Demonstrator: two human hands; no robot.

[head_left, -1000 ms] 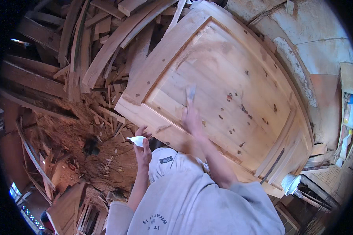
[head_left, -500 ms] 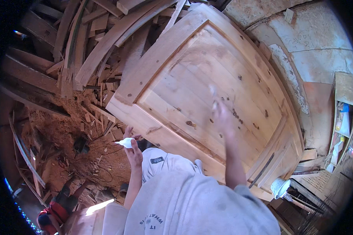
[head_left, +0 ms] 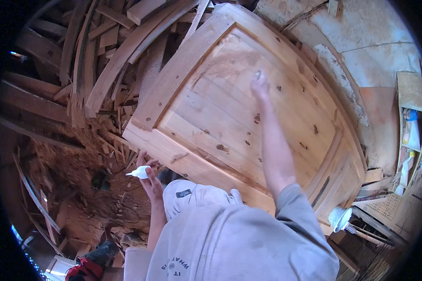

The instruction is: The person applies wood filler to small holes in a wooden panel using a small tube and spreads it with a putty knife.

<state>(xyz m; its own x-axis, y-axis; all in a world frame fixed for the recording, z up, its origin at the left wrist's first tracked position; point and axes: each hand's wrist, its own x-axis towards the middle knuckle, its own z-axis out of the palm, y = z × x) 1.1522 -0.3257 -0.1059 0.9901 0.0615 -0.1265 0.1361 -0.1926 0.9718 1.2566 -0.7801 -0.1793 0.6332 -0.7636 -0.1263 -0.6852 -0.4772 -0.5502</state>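
A large wooden door (head_left: 239, 93) with a recessed panel lies in front of me, its pale boards dotted with dark knots. My left hand (head_left: 151, 180) is closed around a white squeeze bottle (head_left: 139, 173), whose thin nozzle points left, just off the door's near left edge. Stretched far over the panel, my right hand (head_left: 260, 86) has its fingers closed. A small greyish tip shows at those fingers, too small to name. Brownish smears of dust or filler mark the upper part of the panel.
Offcuts and curved boards (head_left: 122, 51) pile up at the far left, above sawdust (head_left: 75, 164) on the ground. At right are a whitish bowl-like container (head_left: 340, 218) and a wooden box (head_left: 411, 126) holding bottles. Something red (head_left: 85, 269) shows at the lower left.
My right hand has moved farther up the panel, away from me, and is less blurred. My left hand still holds the bottle. The view has shifted slightly.
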